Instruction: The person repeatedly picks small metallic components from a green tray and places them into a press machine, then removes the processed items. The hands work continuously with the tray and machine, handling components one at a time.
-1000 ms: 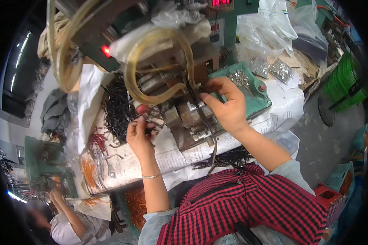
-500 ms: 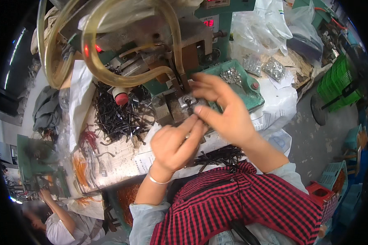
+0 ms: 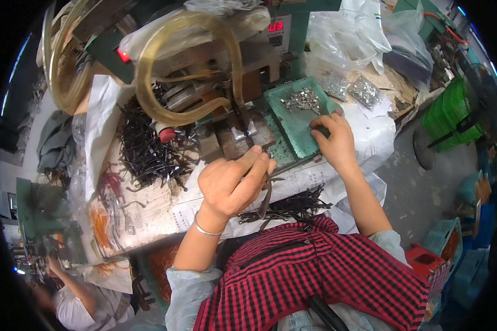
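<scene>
My left hand (image 3: 231, 185) is closed, thumb and forefinger pinching a thin dark strip (image 3: 266, 201). The strip's tail hangs below my fingers, and its front end points at the small metal die (image 3: 244, 133) of a bench press. My right hand (image 3: 338, 140) is over the right side of a green tray (image 3: 301, 140), with fingers curled together; what they pinch, if anything, is too small to make out. Small shiny metal pieces (image 3: 302, 101) lie heaped at the tray's far end.
Left of the press lies a pile of black strips (image 3: 149, 149), beside a red button (image 3: 167, 135). More dark strips (image 3: 295, 207) lie along the near table edge. A thick yellowish hose (image 3: 143, 71) loops above. Another person (image 3: 88, 298) works at lower left.
My right hand has left the die and moved right to the green tray. My left hand has shifted slightly left and down, still pinching the strip, whose tail now shows.
</scene>
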`<state>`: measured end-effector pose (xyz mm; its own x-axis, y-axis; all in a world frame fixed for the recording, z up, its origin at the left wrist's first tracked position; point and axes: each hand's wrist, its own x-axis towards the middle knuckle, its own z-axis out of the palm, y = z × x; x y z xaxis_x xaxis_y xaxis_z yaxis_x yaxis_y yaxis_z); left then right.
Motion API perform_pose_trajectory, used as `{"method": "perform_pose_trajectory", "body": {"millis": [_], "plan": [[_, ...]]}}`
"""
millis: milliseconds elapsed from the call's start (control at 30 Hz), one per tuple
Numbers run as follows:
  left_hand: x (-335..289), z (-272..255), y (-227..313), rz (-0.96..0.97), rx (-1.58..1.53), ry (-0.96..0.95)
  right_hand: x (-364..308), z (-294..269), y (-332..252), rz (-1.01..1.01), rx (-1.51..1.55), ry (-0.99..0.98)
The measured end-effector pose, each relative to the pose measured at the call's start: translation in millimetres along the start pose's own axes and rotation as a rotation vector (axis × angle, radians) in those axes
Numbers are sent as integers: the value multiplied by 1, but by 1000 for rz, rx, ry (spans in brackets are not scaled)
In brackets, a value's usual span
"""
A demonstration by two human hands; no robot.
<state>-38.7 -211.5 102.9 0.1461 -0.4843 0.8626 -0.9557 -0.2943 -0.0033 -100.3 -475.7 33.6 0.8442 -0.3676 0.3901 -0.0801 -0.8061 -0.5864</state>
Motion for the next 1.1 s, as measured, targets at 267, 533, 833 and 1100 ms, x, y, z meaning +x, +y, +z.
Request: {"method": "perform_pose_trajectory", "body": {"millis": [267,533,833,1100], "plan": [[-53,-42,45,-505,-241,-12,-4,30,3,0,-121,75],[-20,-119,-47,-587,336,186,9,17,-6,60,253,206],[-134,-27,-152,-539,438,-344,-5,8,12,166,222,251],[-94,-72,-102,-1188,-404,306,-28,-18,-8,105,324,300]]}}
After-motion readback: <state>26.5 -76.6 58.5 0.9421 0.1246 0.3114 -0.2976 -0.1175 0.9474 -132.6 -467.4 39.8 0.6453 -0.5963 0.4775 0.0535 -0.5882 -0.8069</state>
